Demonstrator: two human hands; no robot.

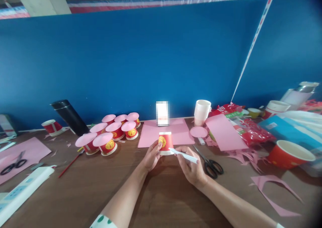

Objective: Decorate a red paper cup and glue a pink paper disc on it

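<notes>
My left hand (152, 156) is closed on the side of a red paper cup (169, 142) with a gold emblem. The cup is upside down, its white rim at the bottom. In my right hand (191, 169) is a slim white pen (186, 155), its tip at the cup's lower right side; whether it touches cannot be made out. Behind the cup lies a pink paper sheet (148, 134). Black-handled scissors (212, 167) rest just right of my right hand. To the left stand several upturned red cups topped with pink paper discs (103, 139).
A black flask (69, 117) leans at the left, near a red stick (70, 164) and a white power strip (25, 191). Stacked white cups (202, 112), a pink disc (198, 132), red packets (254, 130) and an orange-red paper bowl (284, 157) are at the right. A blue partition (151, 60) stands behind.
</notes>
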